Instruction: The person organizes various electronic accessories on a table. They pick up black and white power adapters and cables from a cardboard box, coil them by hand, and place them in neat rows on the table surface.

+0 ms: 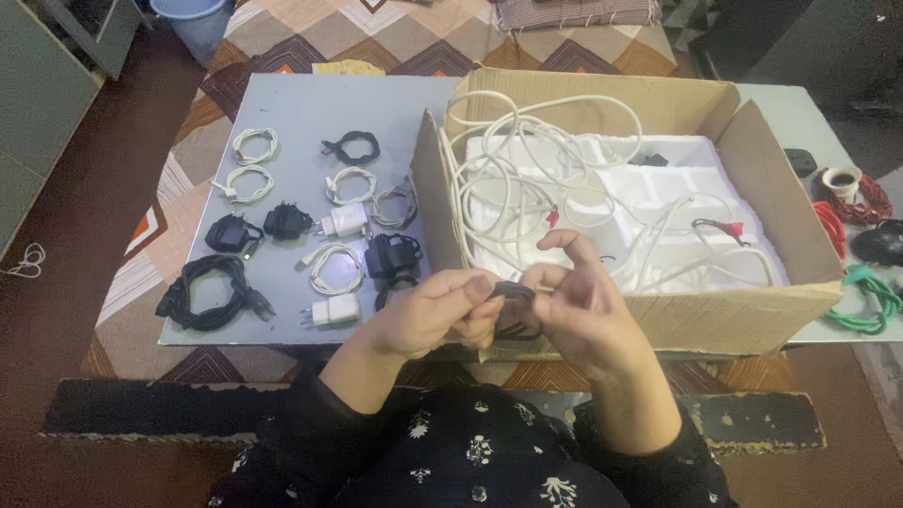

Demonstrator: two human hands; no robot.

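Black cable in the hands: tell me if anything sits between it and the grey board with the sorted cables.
Nothing visible blocks it. The black cable is held by the left hand and right hand at the grey board near edge; the cardboard box sits to the right.

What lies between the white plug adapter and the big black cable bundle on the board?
Bare grey board in the head view; white plug adapter and black cable bundle lie apart.

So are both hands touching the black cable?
Touching: the head view shows the left hand and right hand pinching the black cable between their fingers.
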